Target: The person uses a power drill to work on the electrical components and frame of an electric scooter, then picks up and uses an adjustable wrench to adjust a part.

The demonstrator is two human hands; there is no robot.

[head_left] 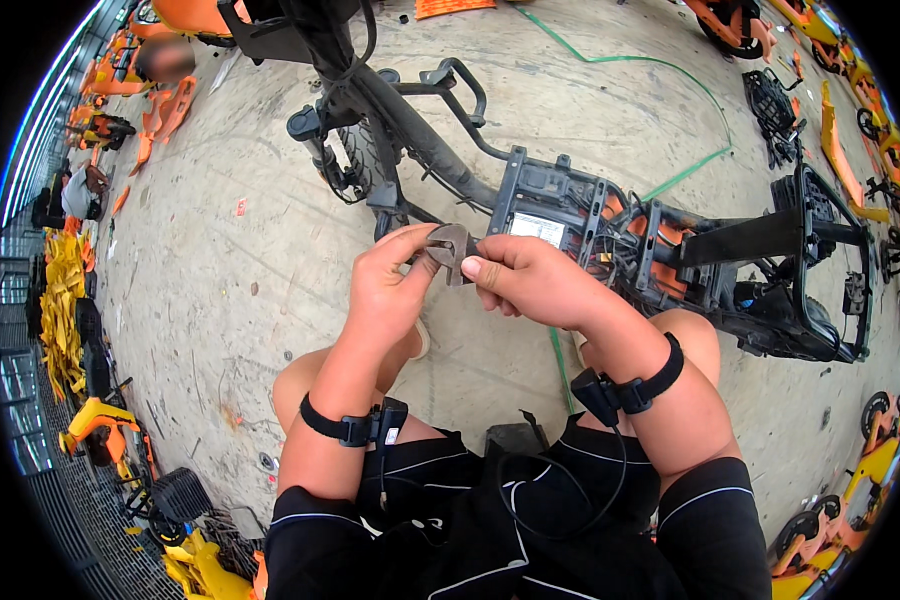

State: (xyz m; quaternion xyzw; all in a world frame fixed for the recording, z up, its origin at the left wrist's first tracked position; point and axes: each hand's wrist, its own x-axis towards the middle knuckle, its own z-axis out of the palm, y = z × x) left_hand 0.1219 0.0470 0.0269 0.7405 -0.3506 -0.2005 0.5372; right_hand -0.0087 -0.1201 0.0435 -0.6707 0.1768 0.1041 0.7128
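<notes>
In front of me both hands meet on a grey metal adjustable wrench (454,250), its jaw end showing between them. My left hand (388,285) pinches the jaw end between thumb and fingers. From the other side my right hand (535,278) is closed on it, thumb laid along the metal; the wrench's handle is mostly hidden. Just beyond my hands lies a stripped black scooter frame (435,150), with a white-labelled compartment (536,229) and loose wiring (610,240) near my right hand. The hands appear apart from the frame.
A green strap (695,65) trails over the concrete floor (240,330). Crumpled yellow pieces (63,300) and orange body panels (170,108) lie at the left, near another person (78,192). A black basket-like part (770,105) rests at the far right.
</notes>
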